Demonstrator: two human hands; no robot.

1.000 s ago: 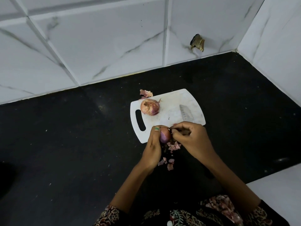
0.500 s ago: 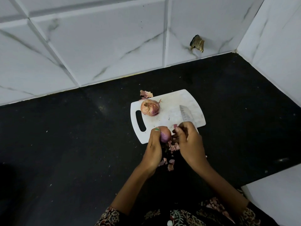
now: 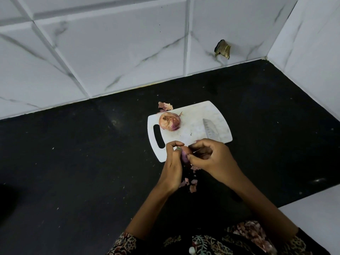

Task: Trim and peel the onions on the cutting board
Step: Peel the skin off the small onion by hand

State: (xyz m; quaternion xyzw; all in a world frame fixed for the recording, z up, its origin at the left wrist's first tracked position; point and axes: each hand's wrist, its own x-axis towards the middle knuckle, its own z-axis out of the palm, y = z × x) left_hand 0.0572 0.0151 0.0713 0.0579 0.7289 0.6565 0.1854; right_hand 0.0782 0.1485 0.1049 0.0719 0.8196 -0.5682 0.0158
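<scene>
Under marble-veined wall tiles, a black counter carries onion skins.

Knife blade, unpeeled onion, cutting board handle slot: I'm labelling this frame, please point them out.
knife blade (image 3: 210, 130), head view, flat middle.
unpeeled onion (image 3: 169, 120), head view, papery top.
cutting board handle slot (image 3: 159, 136), head view, slot's middle.

No readable text, labels, brands or numbers showing anywhere. Knife blade is carrying a row of small marks, too small to tell if they're print or dimples. Cutting board and wall tiles are showing no print, only marble veining.
</scene>
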